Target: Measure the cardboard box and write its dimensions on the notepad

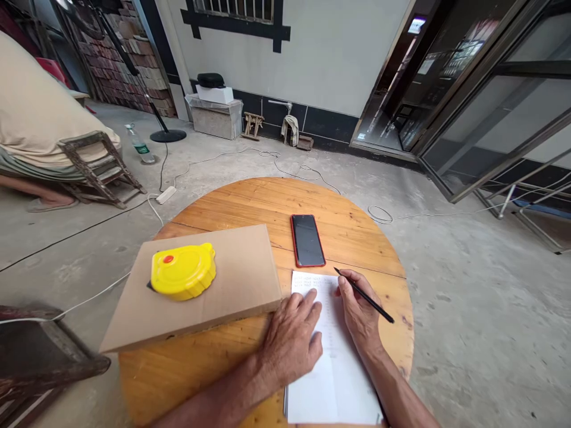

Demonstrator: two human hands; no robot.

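Note:
My right hand (362, 309) pinches a slim black pen (372, 303), its tip near the upper right corner of a white sheet of paper (332, 386). Rows of small handwriting run along the top of the sheet. Across its left side rests my left hand (294, 339), fingers loosely spread and holding nothing. Just beyond the paper lies a phone (307, 241) in a red case, its screen dark. To the left, a yellow ink-line reel or tape-like tool (182, 272) with a red button sits on a flat brown cardboard box (241, 267).
Everything stands on a round wooden table (250, 202). A wooden stool (104, 166), a water bottle (140, 145) and a power strip (166, 195) are on the floor at left, with cables trailing. A dark wooden chair (44, 356) is near the left edge.

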